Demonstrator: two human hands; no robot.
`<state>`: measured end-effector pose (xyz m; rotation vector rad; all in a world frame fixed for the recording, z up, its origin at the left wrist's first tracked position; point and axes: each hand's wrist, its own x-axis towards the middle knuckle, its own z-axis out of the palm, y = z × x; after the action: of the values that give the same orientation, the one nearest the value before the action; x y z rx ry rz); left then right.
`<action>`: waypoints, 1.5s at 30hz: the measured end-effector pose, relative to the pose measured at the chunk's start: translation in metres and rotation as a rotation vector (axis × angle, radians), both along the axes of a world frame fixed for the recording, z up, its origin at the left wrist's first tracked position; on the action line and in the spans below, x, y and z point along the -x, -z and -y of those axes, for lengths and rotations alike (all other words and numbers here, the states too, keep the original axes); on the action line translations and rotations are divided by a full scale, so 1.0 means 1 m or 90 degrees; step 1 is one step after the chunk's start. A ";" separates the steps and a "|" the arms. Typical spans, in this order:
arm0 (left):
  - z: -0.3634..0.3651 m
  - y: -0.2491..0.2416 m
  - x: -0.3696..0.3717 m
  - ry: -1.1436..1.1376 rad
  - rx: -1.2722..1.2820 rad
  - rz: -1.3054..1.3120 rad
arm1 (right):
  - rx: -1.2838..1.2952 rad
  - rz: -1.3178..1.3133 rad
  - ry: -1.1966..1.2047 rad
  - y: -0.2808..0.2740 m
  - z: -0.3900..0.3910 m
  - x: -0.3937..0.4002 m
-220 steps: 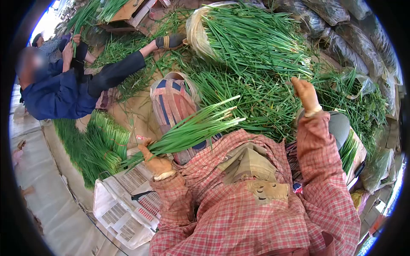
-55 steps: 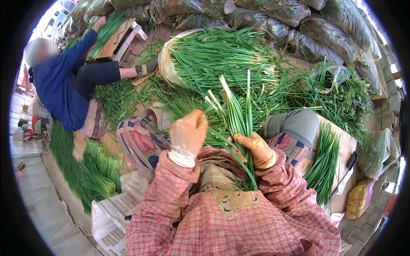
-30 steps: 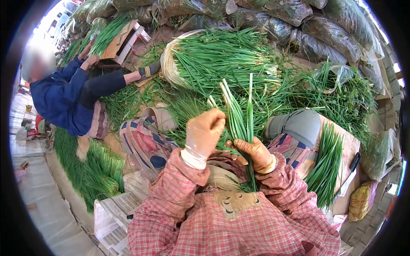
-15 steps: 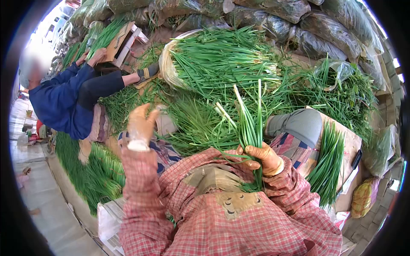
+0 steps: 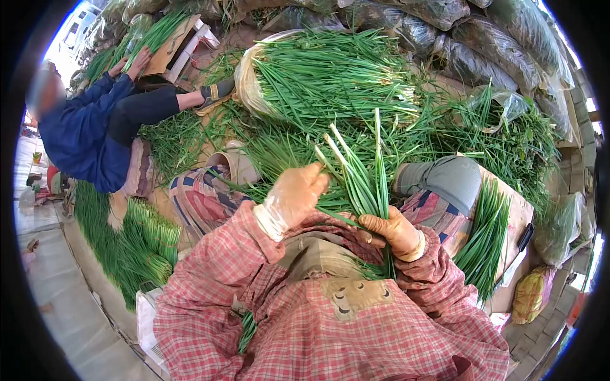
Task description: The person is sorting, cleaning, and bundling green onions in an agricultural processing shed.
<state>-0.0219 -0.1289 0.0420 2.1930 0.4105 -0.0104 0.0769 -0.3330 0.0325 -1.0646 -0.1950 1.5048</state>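
Slender green chives [image 5: 362, 184] in gloved hands [image 5: 389, 230]

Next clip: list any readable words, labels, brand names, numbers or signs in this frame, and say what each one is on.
None can be read.
The yellow printed bag at the lower right carries a pattern, too small and blurred to make out as text.
The white crate at the lower left shows no lettering.
The clear sacks of greens along the top show no label.
The bunch of green onions and both gloved hands bear no tags or marks.
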 end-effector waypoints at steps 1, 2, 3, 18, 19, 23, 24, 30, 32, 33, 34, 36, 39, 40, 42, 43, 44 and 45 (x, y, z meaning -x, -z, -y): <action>-0.005 -0.006 0.000 -0.029 0.011 -0.035 | -0.019 -0.004 -0.003 0.000 0.001 -0.001; -0.017 -0.005 0.003 -0.014 -0.051 0.023 | -0.037 -0.008 -0.007 0.001 0.004 -0.002; -0.028 -0.004 0.007 -0.004 -0.118 0.081 | -0.056 -0.012 -0.011 0.001 0.007 -0.003; -0.025 -0.011 0.000 -0.179 0.064 0.205 | -0.135 -0.135 0.058 0.010 0.019 -0.008; -0.009 -0.019 -0.012 -0.149 0.137 0.255 | -0.134 -0.128 0.045 0.012 0.018 -0.007; 0.005 -0.018 -0.037 0.001 0.375 0.216 | -0.138 -0.076 -0.030 0.007 0.012 -0.005; 0.006 -0.020 -0.039 0.034 0.397 0.174 | -0.127 -0.084 -0.028 0.007 0.011 -0.005; 0.009 -0.014 -0.034 0.001 0.452 0.114 | -0.105 -0.162 -0.020 0.013 0.011 0.001; 0.010 -0.012 -0.031 0.003 0.417 0.136 | -0.079 -0.136 -0.010 0.009 0.010 0.003; 0.014 -0.012 -0.029 -0.030 0.382 0.157 | -0.068 -0.114 -0.019 0.009 0.010 0.004; 0.017 -0.009 -0.028 -0.050 0.361 0.166 | -0.057 -0.093 -0.029 0.010 0.010 0.004; 0.021 -0.001 -0.026 -0.090 0.320 0.185 | -0.065 -0.114 -0.027 0.013 0.013 0.009; 0.023 0.002 -0.025 -0.169 0.138 0.200 | -0.051 -0.125 -0.001 0.013 0.017 0.017; 0.022 0.006 -0.025 -0.183 0.048 0.214 | -0.049 -0.121 -0.006 0.012 0.019 0.019; -0.013 0.031 -0.026 -0.369 -0.017 0.248 | -0.045 -0.112 -0.011 0.011 0.025 0.022; -0.041 0.040 -0.022 -0.463 -0.061 0.254 | -0.065 -0.125 0.009 0.012 0.028 0.023; -0.062 0.032 -0.012 -0.493 -0.141 0.152 | -0.065 -0.135 0.026 0.012 0.030 0.022; -0.086 0.047 0.002 -0.501 -0.165 0.141 | -0.065 -0.144 0.045 0.012 0.031 0.020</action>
<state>-0.0243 -0.0428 -0.0055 2.1027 1.1647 0.7382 0.0567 -0.3637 0.0202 -0.8053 -0.0750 1.5221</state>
